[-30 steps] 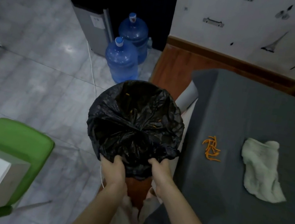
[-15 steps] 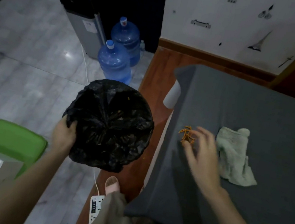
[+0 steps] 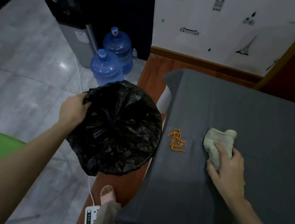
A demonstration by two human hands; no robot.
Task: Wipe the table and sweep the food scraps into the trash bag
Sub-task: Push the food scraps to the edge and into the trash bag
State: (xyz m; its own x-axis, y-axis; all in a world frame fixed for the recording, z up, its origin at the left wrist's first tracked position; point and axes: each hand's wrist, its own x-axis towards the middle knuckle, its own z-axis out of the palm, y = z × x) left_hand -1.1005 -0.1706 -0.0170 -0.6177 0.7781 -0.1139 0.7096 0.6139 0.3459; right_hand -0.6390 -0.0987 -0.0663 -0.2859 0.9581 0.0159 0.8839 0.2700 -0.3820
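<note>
My left hand grips the rim of the trash bag, held just beside the bench edge. My right hand presses the cloth with curled fingers. Next, I think, I must push the orange scraps leftward into the bag.

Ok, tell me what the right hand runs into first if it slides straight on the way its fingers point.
The right hand grips the cloth, fingers aimed up-left. The cloth itself leads; past it looks like bare table, with the orange scraps probably left of that line.
</note>
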